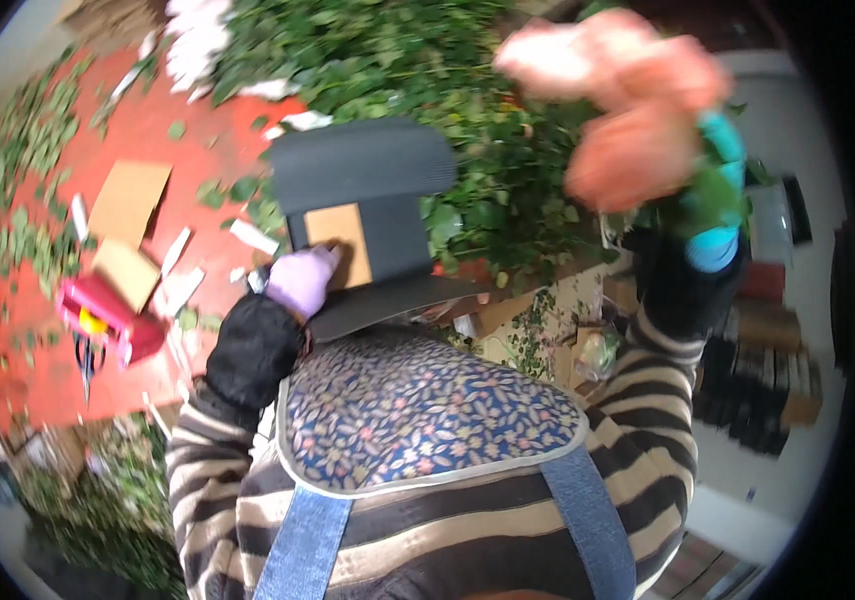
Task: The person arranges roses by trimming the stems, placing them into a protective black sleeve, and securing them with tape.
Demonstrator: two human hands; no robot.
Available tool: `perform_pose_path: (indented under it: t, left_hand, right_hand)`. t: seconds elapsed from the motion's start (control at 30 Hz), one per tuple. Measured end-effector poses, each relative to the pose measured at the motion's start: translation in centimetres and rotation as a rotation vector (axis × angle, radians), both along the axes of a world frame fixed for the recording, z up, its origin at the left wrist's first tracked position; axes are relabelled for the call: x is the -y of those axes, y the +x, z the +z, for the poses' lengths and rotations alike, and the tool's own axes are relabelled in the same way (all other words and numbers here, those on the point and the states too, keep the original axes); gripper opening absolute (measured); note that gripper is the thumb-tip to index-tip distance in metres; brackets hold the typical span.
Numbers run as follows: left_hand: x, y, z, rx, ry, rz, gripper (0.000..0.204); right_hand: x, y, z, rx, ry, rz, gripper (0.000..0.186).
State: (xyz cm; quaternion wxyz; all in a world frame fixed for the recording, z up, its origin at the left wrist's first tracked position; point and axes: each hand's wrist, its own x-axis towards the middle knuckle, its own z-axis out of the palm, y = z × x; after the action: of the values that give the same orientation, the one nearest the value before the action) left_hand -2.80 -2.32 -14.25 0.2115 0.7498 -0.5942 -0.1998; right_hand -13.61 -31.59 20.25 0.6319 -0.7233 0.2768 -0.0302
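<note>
Upper right of frame: right hand (715, 200) in a teal glove, clenched around a bunch of peach-pink roses with green leaves (627, 110). Blooms sit up and left of the fist, blurred and close to the camera; stems are hidden in the grip, so the long axis looks roughly vertical with a tilt toward frame centre. Right forearm in a striped sleeve rises steeply from lower right, elbow bent.

Centre-left: left hand (299, 280) in a lilac glove, fingers pressed on a dark grey board with a tan cardboard patch (367, 215); cannot tell whether it grips or just rests. Board lies well left of and below the roses, nearer the left hand. Green leaf pile (417, 50) behind it.
</note>
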Motion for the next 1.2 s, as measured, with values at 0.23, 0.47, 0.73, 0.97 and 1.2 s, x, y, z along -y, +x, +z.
perform_pose_path:
  t: [0.23, 0.47, 0.73, 0.97, 1.2]
  left_hand:
    - [-0.1, -1.5, -6.3, -0.396, -0.095, 0.196, 0.072]
    - [-0.4, -0.5, -1.8, -1.103, -0.212, 0.36, 0.079]
    - [-1.5, -0.6, -1.6, -1.686, -0.325, 0.334, 0.055]
    - [-2.2, -1.5, -0.5, -1.069, 0.043, 0.408, 0.066]
    - [-2.5, -1.3, 3.8, -0.766, -0.013, 0.388, 0.081]
  right_hand:
    - [-5.8, -0.9, -16.0, -0.027, -1.157, 0.895, 0.043]
    - [-4.9, -0.8, -23.5, -0.339, -0.697, 0.98, 0.045]
    - [0.6, -2.5, -29.4, -0.395, -0.655, 0.998, 0.032]
    - [-0.9, -1.6, -27.4, -0.261, -0.591, 0.899, 0.033]
    - [-1.4, -1.0, -25.5, -0.143, -0.757, 0.93, 0.037]
